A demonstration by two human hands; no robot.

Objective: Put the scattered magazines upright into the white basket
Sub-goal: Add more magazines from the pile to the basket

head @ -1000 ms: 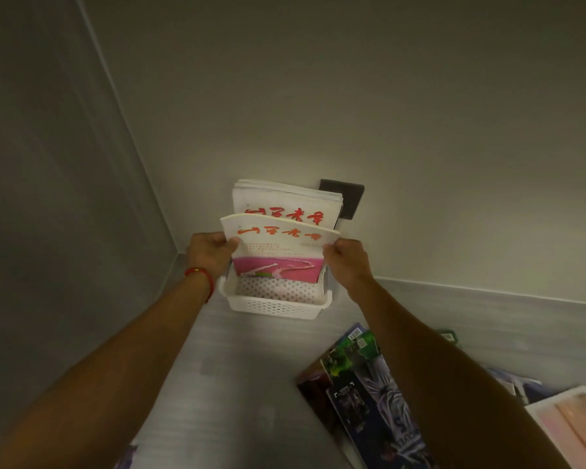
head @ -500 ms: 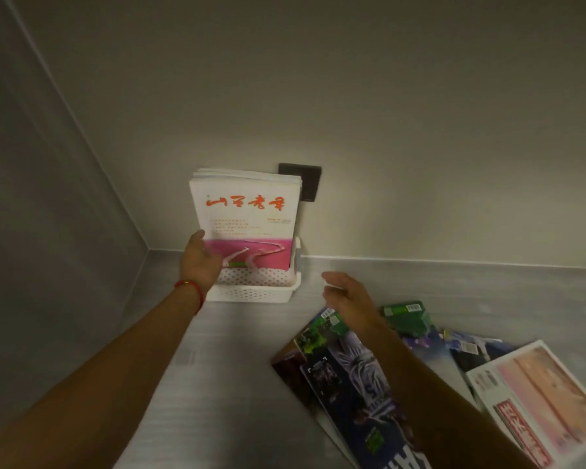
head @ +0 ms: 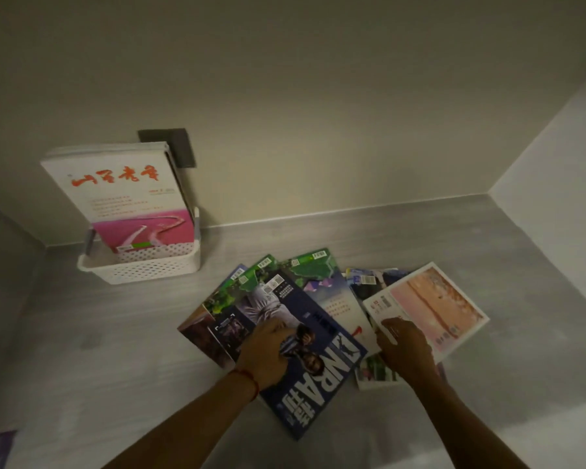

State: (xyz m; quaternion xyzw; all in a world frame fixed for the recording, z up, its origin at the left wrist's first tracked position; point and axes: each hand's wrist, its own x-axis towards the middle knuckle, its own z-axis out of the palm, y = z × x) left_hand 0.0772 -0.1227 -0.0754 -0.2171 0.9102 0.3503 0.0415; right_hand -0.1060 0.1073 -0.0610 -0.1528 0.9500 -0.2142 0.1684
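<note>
Both hands lie spread, left [head: 264, 353] on the navy magazine [head: 305, 360], right [head: 405, 350] on the pink one [head: 433, 309].

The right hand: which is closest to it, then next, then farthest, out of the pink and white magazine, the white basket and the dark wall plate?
From the right hand:
1. Pink and white magazine, under its fingers.
2. White basket, far left.
3. Dark wall plate, on the wall behind the basket.

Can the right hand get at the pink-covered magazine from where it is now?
Probably yes. The right hand already rests on the near corner of the pink-covered magazine, which lies on top of the spread pile, nothing covering it.
</note>
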